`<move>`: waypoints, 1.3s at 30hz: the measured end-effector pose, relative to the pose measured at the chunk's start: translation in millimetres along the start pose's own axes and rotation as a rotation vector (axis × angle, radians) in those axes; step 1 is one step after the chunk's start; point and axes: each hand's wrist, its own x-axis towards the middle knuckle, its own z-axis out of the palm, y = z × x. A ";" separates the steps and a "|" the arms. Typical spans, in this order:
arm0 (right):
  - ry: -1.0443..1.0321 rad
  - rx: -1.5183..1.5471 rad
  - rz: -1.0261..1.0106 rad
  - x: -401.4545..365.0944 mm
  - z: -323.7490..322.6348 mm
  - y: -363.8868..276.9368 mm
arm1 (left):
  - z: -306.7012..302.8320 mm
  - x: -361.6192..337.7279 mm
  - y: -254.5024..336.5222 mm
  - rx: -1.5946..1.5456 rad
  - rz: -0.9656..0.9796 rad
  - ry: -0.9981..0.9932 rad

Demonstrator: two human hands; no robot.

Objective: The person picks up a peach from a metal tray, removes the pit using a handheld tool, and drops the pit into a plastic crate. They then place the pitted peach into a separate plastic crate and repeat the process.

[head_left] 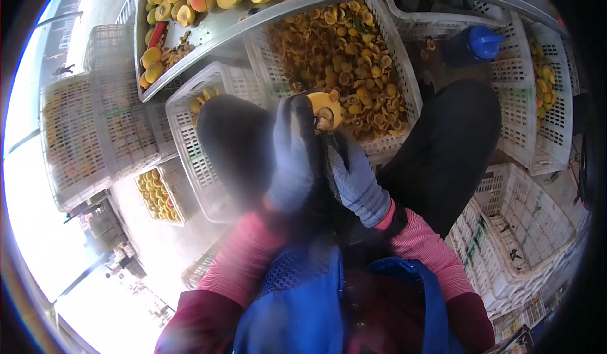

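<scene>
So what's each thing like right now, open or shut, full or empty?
Peach: cut open, gripped in left hand.
Right hand: gloved, curled beside the peach.
Crate: heaped with cut fruit pieces.
Bottle: blue cap on.
Tray: piled with whole fruit.
Side crate: nearly empty.

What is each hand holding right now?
Left hand: closed on a yellow fruit.
Right hand: closed; what it holds cannot be told.
</scene>
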 end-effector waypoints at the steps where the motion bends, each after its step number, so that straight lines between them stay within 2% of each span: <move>1: 0.027 -0.013 0.003 -0.8 0.9 -0.6 | 1.8 -2.6 -0.9 -0.022 -0.048 0.006; 3: 0.078 -0.040 0.008 -3.5 4.5 -2.9 | 3.9 -6.7 3.2 -0.041 -0.184 0.005; 5: 0.086 -0.068 0.023 -3.8 4.8 -10.8 | 6.2 -7.5 6.2 -0.002 -0.232 0.024; 9: 0.066 -0.192 -0.077 -6.7 5.2 -5.5 | 4.9 1.6 10.8 0.057 0.028 0.143; 11: 0.083 -0.056 -0.059 -3.7 4.4 -11.0 | 0.2 9.6 22.5 -0.180 -0.099 0.176; 12: 0.095 0.057 -0.028 -1.9 4.4 -13.7 | -3.1 13.8 32.1 -0.407 -0.322 0.172; 14: 0.039 0.039 0.003 -2.6 1.7 -8.2 | -4.3 8.6 31.6 -0.411 -0.382 0.146; 15: 0.014 0.029 0.014 -2.4 -0.7 -5.2 | -1.3 0.7 21.0 -0.192 -0.213 0.123; 16: 0.000 -0.013 -0.007 -3.2 -3.1 -2.6 | 0.4 -2.5 18.1 -0.093 -0.131 0.116; 17: -0.014 -0.056 -0.027 -4.2 -5.7 -0.1 | 0.2 -2.2 18.7 0.007 -0.050 0.117; 18: -0.028 -0.057 -0.050 -4.5 -6.1 1.5 | 0.2 -1.5 21.8 -0.012 -0.057 0.136; 20: -0.054 -0.016 -0.097 -3.8 -6.2 4.5 | -3.0 3.2 37.4 -0.268 -0.271 0.187; 22: 0.009 -0.031 -0.108 -5.5 -2.6 3.5 | -15.7 22.8 73.6 -0.745 -0.684 0.243; 24: 0.162 -0.148 -0.082 -11.0 6.3 -1.3 | -11.1 17.8 66.6 -0.678 -0.692 0.242; 29: 0.017 -0.292 -0.212 -12.1 4.3 5.7 | -8.0 11.9 56.4 -0.485 -0.491 0.255; 32: 0.019 -0.148 -0.045 -9.1 1.8 -11.8 | -3.7 4.0 40.0 -0.256 -0.309 0.232; 34: -0.013 -0.171 -0.035 -8.0 -0.3 -7.2 | -0.7 -3.0 27.6 -0.068 -0.164 0.203; 35: -0.050 -0.287 -0.119 -8.7 -2.4 4.1 | 0.3 -7.6 22.5 0.017 -0.104 0.187; 37: -0.087 -0.327 -0.176 -10.0 -6.8 16.5 | 3.3 -12.8 14.0 0.140 -0.003 0.157; 39: -0.096 -0.247 -0.170 -6.9 -11.0 12.6 | 3.5 -10.7 14.4 0.115 -0.027 0.147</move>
